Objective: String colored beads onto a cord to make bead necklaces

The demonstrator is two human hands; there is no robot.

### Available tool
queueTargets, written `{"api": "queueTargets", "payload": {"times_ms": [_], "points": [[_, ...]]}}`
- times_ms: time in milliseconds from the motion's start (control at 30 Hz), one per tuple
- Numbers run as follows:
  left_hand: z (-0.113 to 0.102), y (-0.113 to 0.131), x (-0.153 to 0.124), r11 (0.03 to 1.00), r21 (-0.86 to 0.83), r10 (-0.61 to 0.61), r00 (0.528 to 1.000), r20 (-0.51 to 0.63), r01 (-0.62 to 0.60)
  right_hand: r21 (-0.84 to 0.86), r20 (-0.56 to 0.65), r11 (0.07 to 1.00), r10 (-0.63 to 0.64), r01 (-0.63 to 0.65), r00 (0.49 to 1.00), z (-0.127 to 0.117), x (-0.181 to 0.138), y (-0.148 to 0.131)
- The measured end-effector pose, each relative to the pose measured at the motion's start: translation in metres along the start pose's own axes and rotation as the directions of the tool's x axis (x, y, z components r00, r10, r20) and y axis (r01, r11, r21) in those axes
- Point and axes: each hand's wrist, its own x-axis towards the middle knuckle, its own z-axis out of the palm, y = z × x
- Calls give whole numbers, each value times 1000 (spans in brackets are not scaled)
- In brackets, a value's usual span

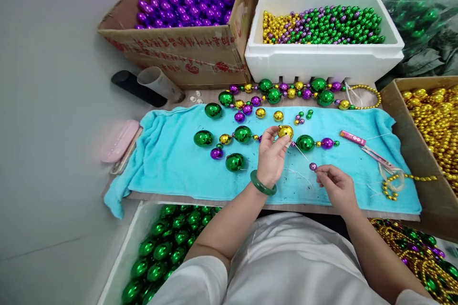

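- The left hand, a green bangle on its wrist, holds a large gold bead between thumb and fingers, above the middle of the blue towel.
- The right hand is narrowed to a pinch, its fingertips touching a small purple bead, nearer the towel's near edge.
- A thread runs taut from the left hand to that bead.
- A bead strand lies across the towel, passing behind the left hand.
- Two loose gold beads and a cluster of small beads sit near the towel's far edge.
- A pink cutter lies towards the towel's right edge; a gold bead chain reaches its near right corner.
- At the tabletop's far edge, a white foam box stands beside a cardboard box of purple beads.
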Motion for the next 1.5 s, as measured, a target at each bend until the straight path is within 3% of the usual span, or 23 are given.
{"api": "queueTargets", "payload": {"times_ms": [267, 533, 767, 933, 1000, 1067, 1100, 1167, 1233, 1300, 1400, 1500], "points": [[2, 0, 4, 987, -79, -141, 990, 5, 141, 128, 52, 991, 42, -49, 998, 2, 2, 1], [4, -2, 2, 998, 3, -70, 997, 38, 70, 51, 4, 999, 19, -19, 1000, -5, 5, 4], [5, -1, 7, 985, -50, -160, 985, 56, 163, 26, 24, 1000, -15, 14, 1000, -11, 6, 8], [6, -6, 1, 989, 14, -148, 985, 85, 147, 12, -5, 1000, -28, 28, 1000, -13, 8, 6], [7, -9, -4, 980, 69, -196, 972, 128, 189, 40, -9, 999, -36, 37, 999, -13, 9, 4], [9, -8, -3, 943, 234, -286, 937, 203, 237, 81, -43, 995, -51, 55, 998, -13, 11, 2], [10, -7, 2, 908, 354, -320, 917, 238, 225, 103, -73, 993, -57, 64, 996, -13, 12, 1], [14, -2, 22, 805, 589, -292, 911, 289, 71, 134, -138, 988, -55, 74, 989, -17, 15, 1], [20, 1, 54, 644, 743, -128, 931, 342, -184, 152, -179, 986, -40, 68, 983, -21, 17, 0], [28, -1, 91, 416, 829, 6, 913, 408, -373, 159, -197, 985, -29, 61, 980, -26, 18, -1], [39, -15, 135, 24, 907, -115, 901, 419, -419, 162, -211, 984, -39, 74, 977, -31, 16, -1], [44, -32, 157, -84, 923, -188, 915, 356, -377, 150, -220, 985, -51, 85, 974, -34, 12, 2]]}}
